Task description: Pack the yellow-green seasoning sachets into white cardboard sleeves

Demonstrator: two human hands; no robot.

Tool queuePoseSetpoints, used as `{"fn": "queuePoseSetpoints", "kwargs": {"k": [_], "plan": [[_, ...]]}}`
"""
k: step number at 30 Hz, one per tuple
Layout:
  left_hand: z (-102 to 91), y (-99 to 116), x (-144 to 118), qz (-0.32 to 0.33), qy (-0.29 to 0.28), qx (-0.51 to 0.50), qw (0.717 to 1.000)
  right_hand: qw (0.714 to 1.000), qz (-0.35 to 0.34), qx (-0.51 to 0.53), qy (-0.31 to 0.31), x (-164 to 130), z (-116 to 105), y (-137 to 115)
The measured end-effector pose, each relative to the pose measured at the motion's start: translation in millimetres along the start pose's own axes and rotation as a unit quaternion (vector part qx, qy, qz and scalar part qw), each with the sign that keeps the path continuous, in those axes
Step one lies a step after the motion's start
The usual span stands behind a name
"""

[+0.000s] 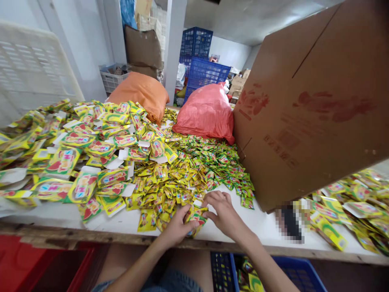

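My left hand grips a small yellow-and-green carton with red fruit print, near the table's front edge. The carton's end, with a white flap, points away from me. Curled over that end is my right hand, its thumb and fingertips at the carton; anything smaller between them is hidden. Just beyond the hands lies a heap of small yellow sachets, and green sachets spread behind to the right. To the left are piled many similar cartons, several with white end flaps standing open.
A large cardboard box stands tilted at the right, with more cartons beyond it. An orange sack and a red sack sit at the back. Below the table edge are a red crate and a blue crate.
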State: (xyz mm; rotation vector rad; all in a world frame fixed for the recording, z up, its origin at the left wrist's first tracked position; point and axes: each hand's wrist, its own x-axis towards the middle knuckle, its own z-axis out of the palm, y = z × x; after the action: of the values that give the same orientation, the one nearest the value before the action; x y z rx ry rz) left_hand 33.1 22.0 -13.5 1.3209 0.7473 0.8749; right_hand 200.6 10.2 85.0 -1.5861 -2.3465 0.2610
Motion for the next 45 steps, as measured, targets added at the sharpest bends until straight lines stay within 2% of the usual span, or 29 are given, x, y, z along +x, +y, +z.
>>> {"fn": "queuePoseSetpoints", "kwargs": {"k": [2,5,8,12,17,21,24,27,30,33,35,38,41,45], "plan": [[-0.4,1,0,0.002,-0.014,-0.014,1.0,0.999,-0.025,-0.019,-0.006,6,-3,-1],[-1.1,4,-2,0.007,-0.029,-0.051,0.998,0.999,-0.038,-0.016,0.024,9,3,-3],[-1.2,5,-3,0.018,-0.02,-0.046,0.999,0.999,-0.026,0.01,0.042,3,10,-3],[-1.4,7,-3,0.006,0.011,-0.001,1.0,0.999,-0.017,0.025,0.026,-7,8,-3],[-2.2,5,-3,0.013,-0.004,-0.004,1.0,0.997,0.011,0.028,0.07,-17,15,-12],[-1.2,3,-6,0.028,0.01,-0.035,0.999,0.996,0.036,0.053,0.055,-23,35,-14],[-0.1,6,-10,0.04,0.03,-0.045,0.998,0.994,0.056,0.062,0.067,-25,44,-15],[1.0,10,-13,0.042,0.037,-0.044,0.997,0.992,0.068,0.062,0.084,-24,46,-19],[1.8,12,-16,0.054,0.038,-0.052,0.996,0.994,0.069,0.064,0.06,-20,42,-25],[2.0,9,-18,0.062,0.055,-0.047,0.995,0.991,0.057,0.111,0.047,-20,42,-25],[1.9,6,-18,0.061,0.072,-0.041,0.995,0.977,0.077,0.176,0.097,-25,48,-19],[1.6,4,-19,0.058,0.083,-0.025,0.995,0.928,0.131,0.295,0.183,-34,66,-9],[-0.2,6,-19,0.051,0.07,0.02,0.996,0.894,0.139,0.382,0.19,-37,82,-5],[-5.3,12,-18,0.052,0.049,0.115,0.991,0.887,0.114,0.411,0.175,-29,86,-8]]}}
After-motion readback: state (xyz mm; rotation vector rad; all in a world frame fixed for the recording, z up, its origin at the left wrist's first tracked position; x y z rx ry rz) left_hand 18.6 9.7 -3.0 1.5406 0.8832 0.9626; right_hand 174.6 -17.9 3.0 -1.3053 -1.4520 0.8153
